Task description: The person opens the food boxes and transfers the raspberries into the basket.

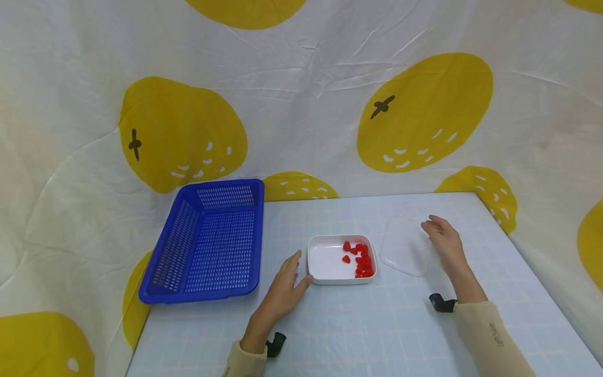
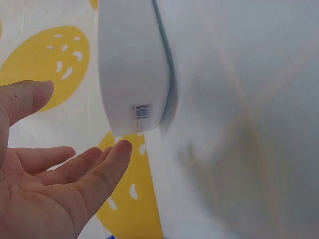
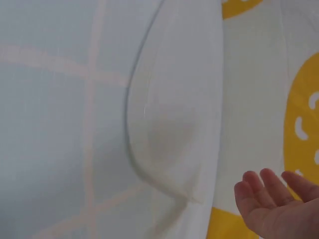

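Note:
A shallow white box (image 1: 326,262) stands on the table, with several small red pieces (image 1: 364,262) gathered at its right end. My left hand (image 1: 281,293) is at the box's left side, its fingers relaxed and spread, holding nothing. The left wrist view shows the box's white outer wall (image 2: 134,64) with a barcode label, just beyond the fingertips. To the right of the box lies a clear plastic lid (image 1: 404,248). My right hand (image 1: 445,245) hovers beside the lid's right edge, fingers loosely bent and holding nothing.
A large blue plastic basket (image 1: 258,235) with slotted sides rests at the table's left. Behind the table (image 1: 348,330) hangs a white curtain (image 1: 301,125) with yellow fruit prints. Dark straps (image 1: 442,303) are worn at both wrists.

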A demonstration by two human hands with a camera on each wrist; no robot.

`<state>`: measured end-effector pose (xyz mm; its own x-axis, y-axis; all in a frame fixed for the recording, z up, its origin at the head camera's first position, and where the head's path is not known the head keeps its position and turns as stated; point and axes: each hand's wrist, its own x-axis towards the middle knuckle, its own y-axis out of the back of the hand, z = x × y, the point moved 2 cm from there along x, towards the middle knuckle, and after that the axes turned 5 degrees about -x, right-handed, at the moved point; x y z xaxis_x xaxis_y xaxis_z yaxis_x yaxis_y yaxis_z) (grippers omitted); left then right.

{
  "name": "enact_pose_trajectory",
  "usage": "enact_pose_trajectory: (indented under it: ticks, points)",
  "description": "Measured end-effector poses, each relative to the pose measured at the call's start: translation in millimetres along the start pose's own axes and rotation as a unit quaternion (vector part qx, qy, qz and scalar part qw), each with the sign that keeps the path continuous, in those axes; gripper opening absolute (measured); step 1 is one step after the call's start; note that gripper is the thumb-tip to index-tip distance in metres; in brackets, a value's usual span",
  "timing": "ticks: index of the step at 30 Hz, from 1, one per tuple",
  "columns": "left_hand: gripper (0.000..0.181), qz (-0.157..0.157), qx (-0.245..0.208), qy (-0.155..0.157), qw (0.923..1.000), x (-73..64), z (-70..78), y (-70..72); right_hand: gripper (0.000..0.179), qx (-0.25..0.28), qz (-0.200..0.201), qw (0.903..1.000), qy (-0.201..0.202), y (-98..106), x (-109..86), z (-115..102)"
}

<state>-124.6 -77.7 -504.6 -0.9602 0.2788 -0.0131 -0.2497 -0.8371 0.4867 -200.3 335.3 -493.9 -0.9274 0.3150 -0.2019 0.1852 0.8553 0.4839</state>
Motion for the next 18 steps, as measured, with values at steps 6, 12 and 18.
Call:
enact_pose_trajectory:
  ticks: [6,12,18]
  points:
    - [0.072,0.004,0.018,-0.003,0.9998,-1.2,11.3,4.1,0.070,-0.019,-0.035,0.9956,0.085,-12,-13.7,-7]
    - [0.074,0.006,0.052,-0.010,0.9986,-1.2,24.4,6.8,0.069,-0.045,-0.066,0.9835,0.162,-28,-23.3,-6]
    - [0.073,0.004,0.062,-0.017,0.9979,0.1,32.0,7.4,0.059,-0.037,-0.096,0.9785,0.179,-47,-33.7,-3]
